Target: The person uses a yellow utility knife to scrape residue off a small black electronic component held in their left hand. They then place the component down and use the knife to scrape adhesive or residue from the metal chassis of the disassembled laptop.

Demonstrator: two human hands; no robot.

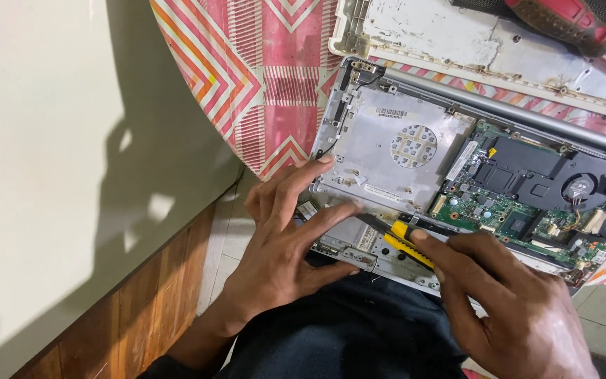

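1. The right hand (513, 309) is closed around a yellow utility knife (407, 245), forefinger stretched along its top, the blade end aimed at the near edge of the silver drive cage
2. The left hand (285, 238) lies open and flat, gripping nothing; its fingertips press on the near left corner of the silver drive cage (394, 147), thumb spread toward the knife
3. The cage sits in the left half of an opened laptop base (359, 256); the knife tip seems to touch the seam just below the cage, though the blade itself is too dark and small to be sure
4. Right of the cage lies the green circuit board (520, 210), with a black cooling fan (587, 186) beyond it
5. Behind the cage, farther from the person, rests a detached white cover panel (457, 38), and a red-handled screwdriver (562, 21) lies on it
6. Under the cage and laptop spreads a pink patterned cloth (261, 63)
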